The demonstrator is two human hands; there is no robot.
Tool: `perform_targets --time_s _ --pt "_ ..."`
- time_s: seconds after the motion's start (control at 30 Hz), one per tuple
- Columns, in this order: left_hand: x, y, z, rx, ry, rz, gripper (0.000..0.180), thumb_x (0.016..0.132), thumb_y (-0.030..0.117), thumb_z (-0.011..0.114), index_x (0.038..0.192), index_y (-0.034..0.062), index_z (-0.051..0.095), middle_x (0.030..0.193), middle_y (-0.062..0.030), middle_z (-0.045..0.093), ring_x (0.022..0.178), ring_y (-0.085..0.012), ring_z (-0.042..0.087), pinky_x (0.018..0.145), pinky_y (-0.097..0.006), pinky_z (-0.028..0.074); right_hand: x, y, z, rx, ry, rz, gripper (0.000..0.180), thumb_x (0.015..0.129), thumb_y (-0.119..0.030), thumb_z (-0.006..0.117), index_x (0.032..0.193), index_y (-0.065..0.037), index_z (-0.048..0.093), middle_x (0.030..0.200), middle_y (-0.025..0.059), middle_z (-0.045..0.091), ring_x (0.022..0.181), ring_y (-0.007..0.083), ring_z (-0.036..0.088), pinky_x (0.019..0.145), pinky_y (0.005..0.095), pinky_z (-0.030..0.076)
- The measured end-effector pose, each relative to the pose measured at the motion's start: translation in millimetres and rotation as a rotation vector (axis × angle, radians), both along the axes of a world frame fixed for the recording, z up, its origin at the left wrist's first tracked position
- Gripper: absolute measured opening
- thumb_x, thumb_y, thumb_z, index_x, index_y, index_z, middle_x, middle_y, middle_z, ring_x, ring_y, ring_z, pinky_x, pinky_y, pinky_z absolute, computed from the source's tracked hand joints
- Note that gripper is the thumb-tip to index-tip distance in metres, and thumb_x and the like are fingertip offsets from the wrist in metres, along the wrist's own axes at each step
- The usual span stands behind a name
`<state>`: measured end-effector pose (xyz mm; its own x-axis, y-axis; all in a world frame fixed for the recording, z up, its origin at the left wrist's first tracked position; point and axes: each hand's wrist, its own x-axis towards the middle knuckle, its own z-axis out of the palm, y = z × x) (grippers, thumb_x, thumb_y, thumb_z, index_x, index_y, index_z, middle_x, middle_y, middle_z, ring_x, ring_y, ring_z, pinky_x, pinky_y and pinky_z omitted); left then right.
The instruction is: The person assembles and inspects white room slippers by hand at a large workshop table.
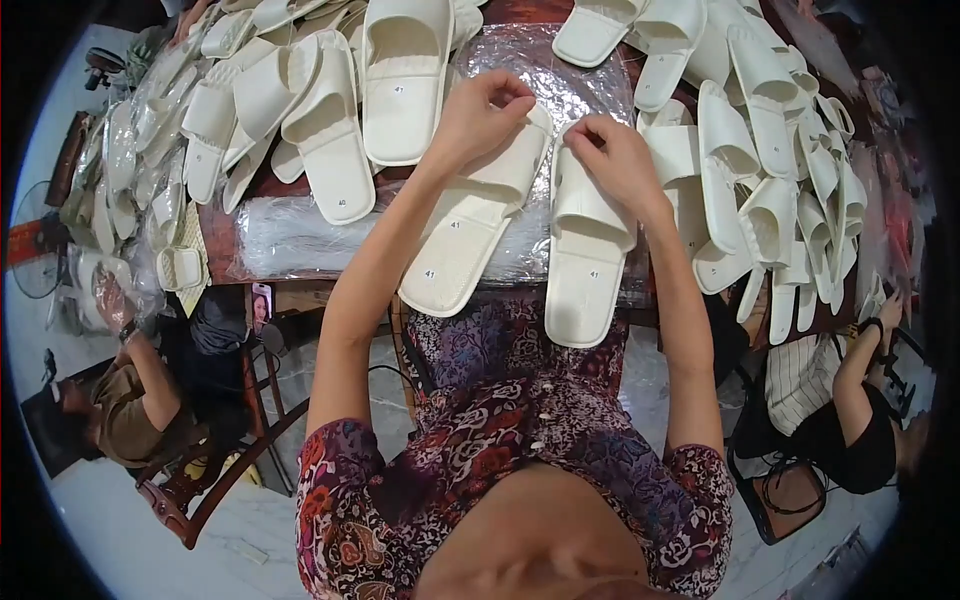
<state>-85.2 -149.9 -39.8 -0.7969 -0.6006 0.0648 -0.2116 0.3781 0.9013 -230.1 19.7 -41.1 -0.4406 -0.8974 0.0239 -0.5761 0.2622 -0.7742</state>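
Two cream slippers lie in front of me, toes pointing away and heels toward my body. My left hand (485, 115) is closed at the toe of the left slipper (455, 245), thumb and fingers pinched together. At the toe of the right slipper (588, 275), my right hand (612, 160) has its fingers curled and its thumb against the upper. The slippers are apart, the left one slanting outward at its heel. Beneath them, clear plastic bags (310, 235) lie along the near table edge. Another slipper (405, 80) rests just beyond my left forearm.
Heaps of cream slippers cover the table left (330, 130) and right (765, 130). Bagged slippers (120, 160) lie at the far left. One person (130, 390) sits at left, another (850, 410) at right. A phone (261, 305) stands below the table edge.
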Motion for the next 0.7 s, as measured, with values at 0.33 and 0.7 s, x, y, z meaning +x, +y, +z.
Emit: perform_targets --time_s 0.33,0.7 --pt "-7 -2 -3 0.320 0.005 -0.112 0.030 0.098 0.021 0.066 0.115 -0.0039 0.065 0.094 -0.0076 0.071 0.089 -0.0118 0.066 0.082 -0.025 0.054 -30 -33 -22 -0.099 -0.159 -0.001 0.026 0.093 -0.026 0.063 0.096 -0.002 0.070 0.079 0.0112 0.070 0.070 0.0218 0.065 0.067 0.0346 0.049" --pt "-9 -2 -3 0.378 0.041 -0.020 0.025 0.098 0.018 0.065 0.110 -0.0044 0.068 0.093 -0.0074 0.070 0.086 -0.0121 0.067 0.080 -0.024 0.054 -29 -43 -24 -0.158 -0.155 0.046 0.028 0.094 -0.027 0.064 0.096 0.000 0.070 0.078 0.0088 0.070 0.069 0.0157 0.063 0.066 0.0316 0.049"
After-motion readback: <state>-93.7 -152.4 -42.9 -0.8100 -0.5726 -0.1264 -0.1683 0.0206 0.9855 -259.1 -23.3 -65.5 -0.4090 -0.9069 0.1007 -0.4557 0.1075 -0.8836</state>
